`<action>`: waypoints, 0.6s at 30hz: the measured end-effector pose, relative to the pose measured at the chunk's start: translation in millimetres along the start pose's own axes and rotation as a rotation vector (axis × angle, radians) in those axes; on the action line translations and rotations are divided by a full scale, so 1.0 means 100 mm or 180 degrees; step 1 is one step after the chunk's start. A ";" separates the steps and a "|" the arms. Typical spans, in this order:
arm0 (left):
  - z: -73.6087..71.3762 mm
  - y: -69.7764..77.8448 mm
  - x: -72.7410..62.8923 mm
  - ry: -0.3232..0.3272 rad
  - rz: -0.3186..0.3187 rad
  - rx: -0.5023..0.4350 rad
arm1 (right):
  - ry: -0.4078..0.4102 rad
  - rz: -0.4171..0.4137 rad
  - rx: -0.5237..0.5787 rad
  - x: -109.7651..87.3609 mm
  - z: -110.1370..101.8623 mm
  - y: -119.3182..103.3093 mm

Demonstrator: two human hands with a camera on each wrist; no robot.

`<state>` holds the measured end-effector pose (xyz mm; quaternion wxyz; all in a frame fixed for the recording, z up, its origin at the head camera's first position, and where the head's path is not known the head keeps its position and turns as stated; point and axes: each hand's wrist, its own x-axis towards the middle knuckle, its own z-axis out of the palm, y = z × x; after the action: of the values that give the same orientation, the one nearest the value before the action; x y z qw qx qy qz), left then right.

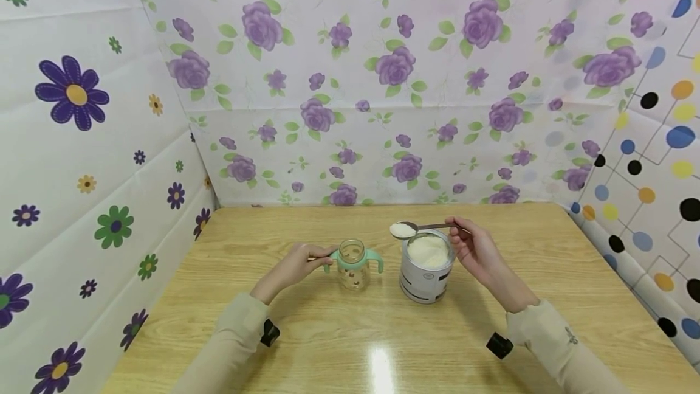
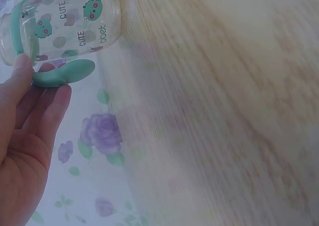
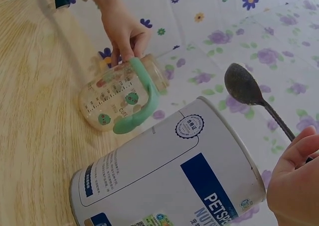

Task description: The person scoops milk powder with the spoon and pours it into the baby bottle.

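Note:
A clear baby bottle (image 1: 353, 273) with a green two-handled collar and printed cartoon faces stands uncapped on the table. My left hand (image 1: 298, 266) pinches its left green handle (image 2: 65, 74) between thumb and fingers. To the right of the bottle is a white can (image 1: 425, 284) with an open top, filled with pale powder (image 1: 429, 250). My right hand (image 1: 477, 249) grips the handle of a dark metal spoon (image 3: 243, 84). The spoon's bowl, heaped with pale powder (image 1: 403, 230), is above the can's upper left rim, toward the bottle.
The light wood table (image 1: 339, 345) runs back to a wall of rose-patterned cloth (image 1: 361, 90). Daisy-print cloth (image 1: 98, 169) hangs on the left and dotted cloth (image 1: 651, 169) on the right. Dark wrist cameras (image 1: 499, 345) sit under both sleeves.

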<state>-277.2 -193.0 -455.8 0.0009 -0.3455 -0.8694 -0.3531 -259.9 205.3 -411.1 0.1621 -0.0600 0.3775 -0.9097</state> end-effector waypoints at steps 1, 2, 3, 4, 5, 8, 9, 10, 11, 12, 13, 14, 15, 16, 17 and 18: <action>0.00 0.00 0.00 0.0005 0.0010 0.0013 | -0.0009 0.0001 -0.0006 0.00 0.00 0.00; 0.00 0.00 0.00 0.0003 0.0002 0.0011 | -0.0014 0.0004 -0.0009 0.00 0.01 0.00; 0.00 0.00 0.00 0.0002 0.0008 0.0014 | -0.0022 0.0005 -0.0015 0.00 0.01 0.00; 0.00 -0.01 0.00 0.0001 -0.0003 0.0014 | -0.0029 0.0003 -0.0023 0.00 0.02 0.00; 0.01 -0.01 0.00 -0.0003 -0.0022 0.0013 | -0.0034 0.0002 -0.0029 0.00 0.03 0.00; 0.00 0.00 0.00 -0.0031 -0.0103 0.0004 | -0.0033 -0.0003 -0.0068 0.01 0.05 -0.01; 0.00 0.00 0.00 -0.0035 -0.0113 0.0009 | -0.0031 -0.0004 -0.0082 0.01 0.06 -0.01; 0.00 -0.01 0.00 -0.0037 -0.0132 0.0012 | -0.0026 -0.0006 -0.0099 0.01 0.06 -0.01; 0.00 -0.01 0.01 -0.0038 -0.0135 0.0015 | -0.0023 -0.0008 -0.0117 0.01 0.07 -0.01; 0.00 -0.01 0.01 -0.0035 -0.0135 0.0023 | -0.0020 -0.0011 -0.0135 0.01 0.08 0.00; 0.00 -0.01 0.01 -0.0028 -0.0125 0.0037 | -0.0020 -0.0011 -0.0146 0.01 0.08 0.00; 0.00 -0.01 0.01 -0.0018 -0.0119 0.0050 | -0.0028 -0.0012 -0.0148 0.01 0.09 0.00; 0.01 -0.02 0.01 -0.0009 -0.0092 0.0061 | -0.0032 -0.0014 -0.0148 0.01 0.09 0.01; 0.01 -0.02 0.01 -0.0003 -0.0087 0.0070 | -0.0035 -0.0020 -0.0148 0.02 0.10 0.01; 0.01 -0.02 0.00 -0.0001 -0.0085 0.0068 | -0.0039 -0.0022 -0.0146 0.02 0.10 0.01; 0.01 -0.03 0.00 0.0003 -0.0081 0.0078 | -0.0044 -0.0024 -0.0135 0.02 0.11 0.02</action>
<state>-278.7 -193.3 -458.3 0.0010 -0.3342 -0.8780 -0.3426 -258.7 196.3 -404.7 0.1599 -0.0711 0.3953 -0.9017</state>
